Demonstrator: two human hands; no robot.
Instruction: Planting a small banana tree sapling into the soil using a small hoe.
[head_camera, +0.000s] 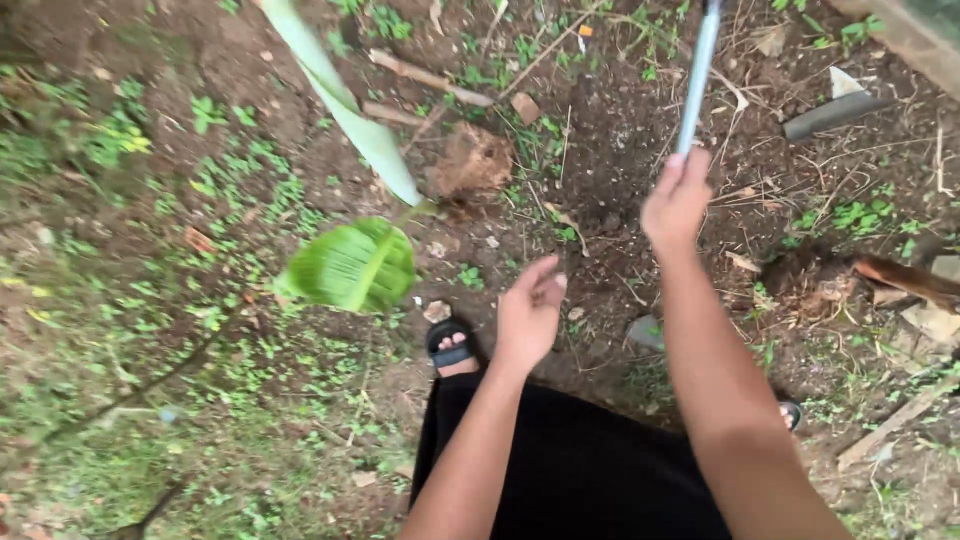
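My right hand (676, 203) is closed around a long pale blue-grey handle (698, 75) that runs up out of the top of the view; its working end is hidden. My left hand (530, 310) hangs free with its fingers apart and holds nothing. It is over dark bare soil (610, 150). Left of it stands a young banana plant (352, 265) with a broad green leaf and a pale stem (345, 100) leaning up to the left. A brown cut stump (470, 160) sits at the plant's base.
My left foot in a black sandal (450, 350) stands on the soil, above my black garment (570, 470). A grey pipe piece (830, 115) lies at the upper right. Sticks, dry leaves and low weeds (200, 300) cover the ground.
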